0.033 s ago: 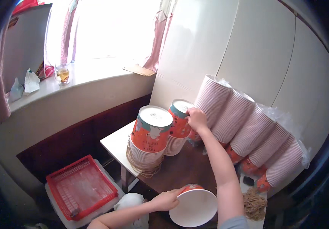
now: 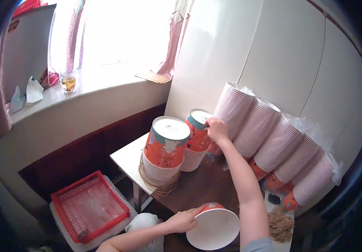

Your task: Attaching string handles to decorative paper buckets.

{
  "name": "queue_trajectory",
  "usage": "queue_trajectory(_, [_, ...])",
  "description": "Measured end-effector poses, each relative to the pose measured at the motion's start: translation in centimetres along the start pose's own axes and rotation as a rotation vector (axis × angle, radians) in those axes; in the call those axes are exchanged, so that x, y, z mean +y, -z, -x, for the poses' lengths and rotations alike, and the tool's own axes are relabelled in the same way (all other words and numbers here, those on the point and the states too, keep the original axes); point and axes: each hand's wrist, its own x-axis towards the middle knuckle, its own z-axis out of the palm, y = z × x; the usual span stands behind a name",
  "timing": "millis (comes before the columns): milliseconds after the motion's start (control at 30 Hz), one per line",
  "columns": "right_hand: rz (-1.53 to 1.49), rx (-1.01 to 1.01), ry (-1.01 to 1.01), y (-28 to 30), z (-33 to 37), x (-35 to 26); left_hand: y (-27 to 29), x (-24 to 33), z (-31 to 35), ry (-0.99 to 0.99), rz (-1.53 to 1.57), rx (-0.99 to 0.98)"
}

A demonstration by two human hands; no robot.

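In the head view, the left hand (image 2: 183,221) grips the side of an open paper bucket (image 2: 213,230), mouth tilted toward the camera, in front and to the right of the near stack (image 2: 166,157). The right hand (image 2: 217,129) bends narrowly over the upturned base of the far stack (image 2: 198,134), behind and right of the near stack; whether it pinches firmly, I cannot tell. Paper walls probably dent, so a light hold at the stiff base rim suits, with any lift straight along the stack. Right of the near stack, the bench (image 2: 214,182) offers bare brown room; its edge runs just before that stack. Farther right, wrapped stacks (image 2: 265,126) limit sideways sweeps
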Motion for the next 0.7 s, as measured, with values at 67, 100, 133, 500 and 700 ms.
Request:
queue_trajectory(67, [0.001, -0.017, -0.006, 0.2, -0.6, 1.1, -0.1, -0.1, -0.1, 0.004, 0.004, -0.017])
queue_trajectory(100, [0.003, -0.031, -0.001, 0.5, -1.0, 1.2, 0.0, -0.3, -0.2, 0.007, 0.008, -0.023])
queue_trajectory(133, [0.001, -0.047, -0.014, 1.2, -1.2, 1.2, 0.1, -0.3, -0.1, 0.01, 0.007, -0.027])
queue_trajectory(500, [-0.074, 0.129, -0.029, 14.3, -3.3, 3.8, 0.1, -0.2, 0.4, -0.038, -0.034, -0.059])
queue_trajectory(700, [-0.171, 0.053, -0.203, 19.3, 2.9, 7.9, -0.1, -0.3, 0.4, -0.059, -0.082, -0.061])
